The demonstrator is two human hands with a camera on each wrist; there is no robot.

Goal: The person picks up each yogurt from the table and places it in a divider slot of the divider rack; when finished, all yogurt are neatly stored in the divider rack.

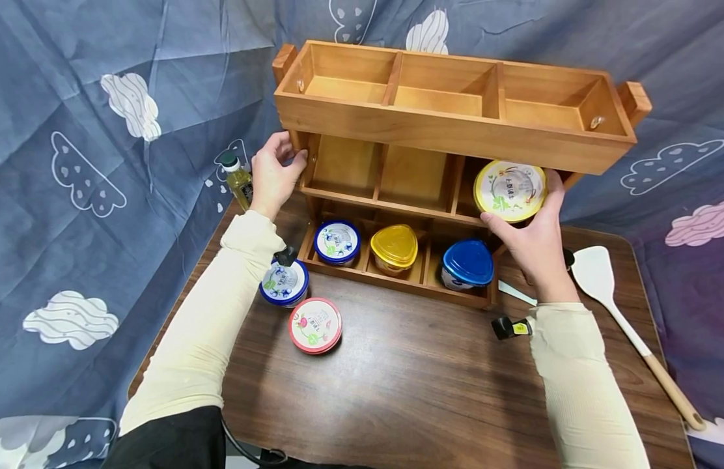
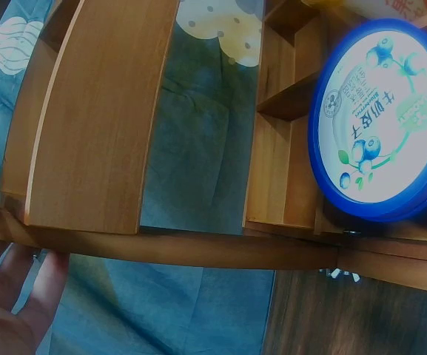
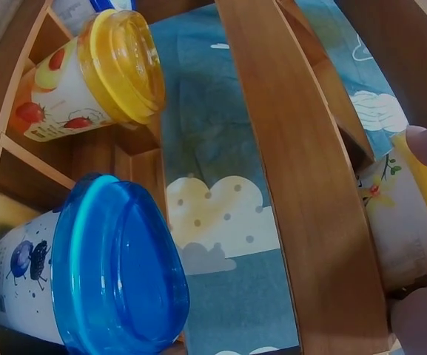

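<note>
A tiered wooden rack (image 1: 450, 133) with divided compartments stands at the back of the table. My left hand (image 1: 273, 174) grips its left upright beside the middle tier; in the left wrist view, fingers (image 2: 46, 292) lie against that post. With my right hand (image 1: 538, 244) I hold a round yellow-rimmed yogurt tub (image 1: 510, 191) at the right compartment of the middle tier, thumb and fingers on opposite sides, its printed lid facing me. The bottom tier holds a blue-rimmed tub (image 1: 337, 241), a yellow-lidded cup (image 1: 394, 246) and a blue-lidded cup (image 1: 469, 262).
On the table (image 1: 420, 371), another blue-rimmed tub (image 1: 284, 281) and a red-rimmed tub (image 1: 316, 324) stand front left of the rack. A green-capped bottle (image 1: 239, 182) is behind my left arm. At right lies a white spatula (image 1: 614, 293) with a wooden handle.
</note>
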